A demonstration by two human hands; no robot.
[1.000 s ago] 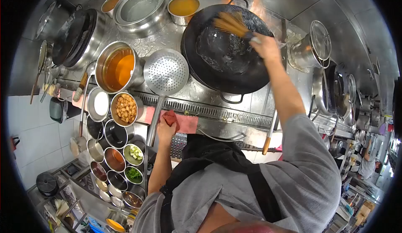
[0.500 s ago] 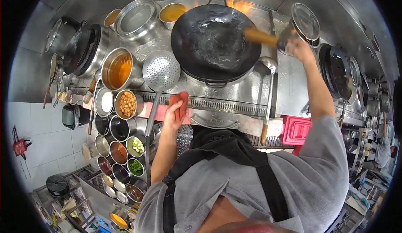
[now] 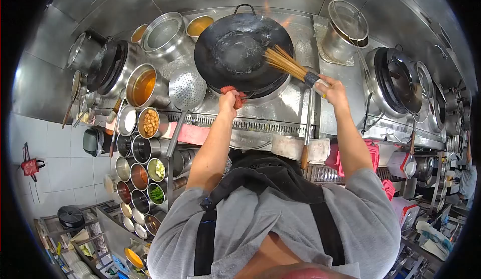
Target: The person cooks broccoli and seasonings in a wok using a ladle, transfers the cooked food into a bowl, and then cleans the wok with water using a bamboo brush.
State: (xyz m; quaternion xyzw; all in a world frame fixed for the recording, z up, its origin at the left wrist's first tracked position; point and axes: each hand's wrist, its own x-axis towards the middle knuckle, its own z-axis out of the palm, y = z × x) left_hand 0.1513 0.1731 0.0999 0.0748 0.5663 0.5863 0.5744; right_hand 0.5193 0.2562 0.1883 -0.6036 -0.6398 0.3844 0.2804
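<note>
A large black wok sits on the burner with liquid in its bottom. At its near rim, my left hand is closed around a red cloth, right where the near handle was; the handle itself is hidden. On the right, my right hand grips a bamboo wok brush by its dark-banded handle end. The brush's bristles reach over the wok's right rim. Below the brush lies a ladle with a wooden handle end. A perforated skimmer rests left of the wok.
Flames show behind the wok. To the left stand a pot of amber liquid, a container of browned cubes and several ingredient tins. A strainer-topped pot and stacked woks are on the right, with a pink bin below.
My left hand has moved up with the red cloth to the wok's near rim. My right hand has come down and nearer with the brush. The view has shifted slightly.
</note>
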